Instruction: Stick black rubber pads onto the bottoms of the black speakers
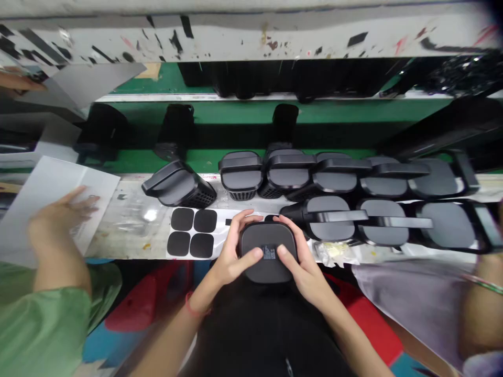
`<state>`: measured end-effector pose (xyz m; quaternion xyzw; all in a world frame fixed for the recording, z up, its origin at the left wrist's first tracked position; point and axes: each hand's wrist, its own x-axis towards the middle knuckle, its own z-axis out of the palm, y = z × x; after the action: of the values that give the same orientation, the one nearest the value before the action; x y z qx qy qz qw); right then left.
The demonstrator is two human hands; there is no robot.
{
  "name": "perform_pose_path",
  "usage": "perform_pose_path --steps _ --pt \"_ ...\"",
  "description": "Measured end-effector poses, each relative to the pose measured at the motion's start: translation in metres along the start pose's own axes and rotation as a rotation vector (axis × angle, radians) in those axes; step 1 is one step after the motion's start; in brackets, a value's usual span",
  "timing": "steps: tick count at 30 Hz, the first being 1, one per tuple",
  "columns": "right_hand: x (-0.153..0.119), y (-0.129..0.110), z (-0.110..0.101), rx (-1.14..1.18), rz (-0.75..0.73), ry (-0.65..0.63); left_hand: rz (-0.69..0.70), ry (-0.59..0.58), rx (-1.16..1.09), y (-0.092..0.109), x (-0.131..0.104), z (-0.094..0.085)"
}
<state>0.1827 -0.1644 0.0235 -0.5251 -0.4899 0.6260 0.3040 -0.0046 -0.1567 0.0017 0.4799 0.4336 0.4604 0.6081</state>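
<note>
Both hands, left hand (pixel 231 256) and right hand (pixel 301 262), grip a matte rounded-square casing (pixel 267 251).

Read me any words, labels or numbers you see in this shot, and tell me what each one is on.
No text can be read.
Small label on the black unit held in both hands: print too small and blurred.
Red marks on the bench edge: blurred.

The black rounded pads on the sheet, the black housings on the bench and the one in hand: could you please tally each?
Black rounded pads on the white sheet: 4
Black housings on the bench, as far as the overlapping rows let me tell: about 10
Black housing held by the left hand and right hand: 1
Total: about 15
</note>
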Motion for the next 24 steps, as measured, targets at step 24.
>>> perform_pose_path --steps 24 --pt "-0.032 -0.052 -0.011 0.261 0.058 0.028 0.342 -0.107 0.171 0.011 -0.007 -0.003"
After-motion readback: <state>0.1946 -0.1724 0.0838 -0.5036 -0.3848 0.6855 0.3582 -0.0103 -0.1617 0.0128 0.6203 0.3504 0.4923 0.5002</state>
